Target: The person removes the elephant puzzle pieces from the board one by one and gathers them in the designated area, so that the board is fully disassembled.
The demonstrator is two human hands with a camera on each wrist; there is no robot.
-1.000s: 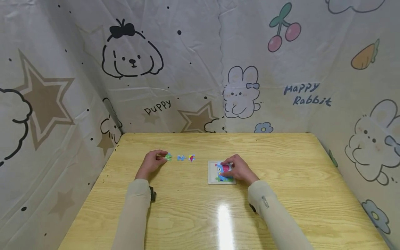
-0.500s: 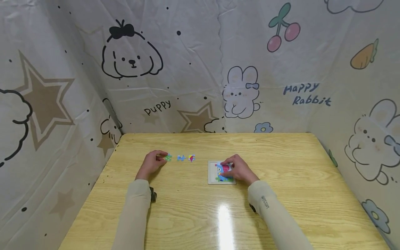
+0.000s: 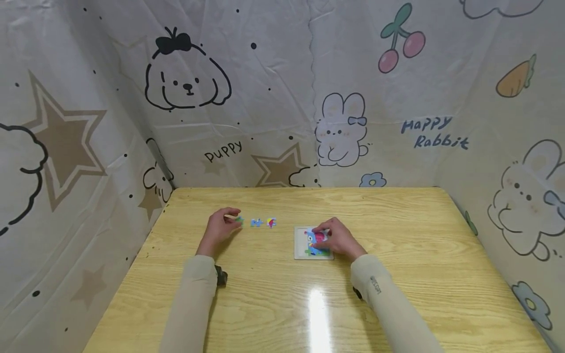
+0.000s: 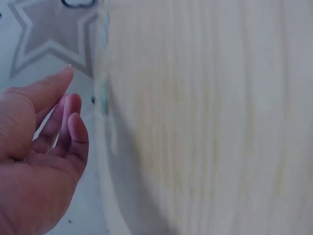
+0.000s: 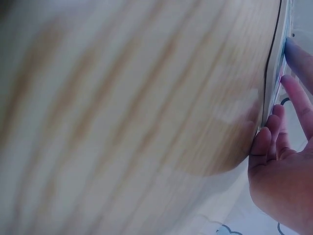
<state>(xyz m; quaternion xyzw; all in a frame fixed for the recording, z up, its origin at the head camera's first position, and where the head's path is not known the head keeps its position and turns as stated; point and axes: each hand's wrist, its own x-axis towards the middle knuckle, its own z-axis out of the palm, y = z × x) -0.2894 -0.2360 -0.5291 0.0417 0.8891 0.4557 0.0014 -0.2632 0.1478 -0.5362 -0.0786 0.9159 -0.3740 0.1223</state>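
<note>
1. Head: The left hand (image 3: 217, 229) is toward the table's (image 3: 410, 225) far left corner, its thumb and fingers narrowly parted around a green piece (image 3: 240, 222), which they partly hide. Just right of it, roughly in line with the far edge, lie a blue piece (image 3: 256, 223) and a yellow-and-red piece (image 3: 271, 223), apart from each other.

2. Also in the head view: Right of the table's middle and nearer the far edge than the near one lies a white tray (image 3: 297, 245). A blue-and-pink puzzle (image 3: 319, 237) is in it, with a pale strip along the tray's left edge. The right hand (image 3: 341, 240) reaches over the tray's right edge, thumb and forefinger spread, their tips on the puzzle.

3. Left wrist: The thumb and fingertips stand apart with a narrow gap, holding nothing. Close by, blurred greenish slivers (image 4: 103, 95) show at the table surface.

4. Right wrist: Two digits touch the puzzle face, seen nearly edge-on; the other fingers bend beside the tray's edge. Whether these touch it, I cannot tell.
</note>
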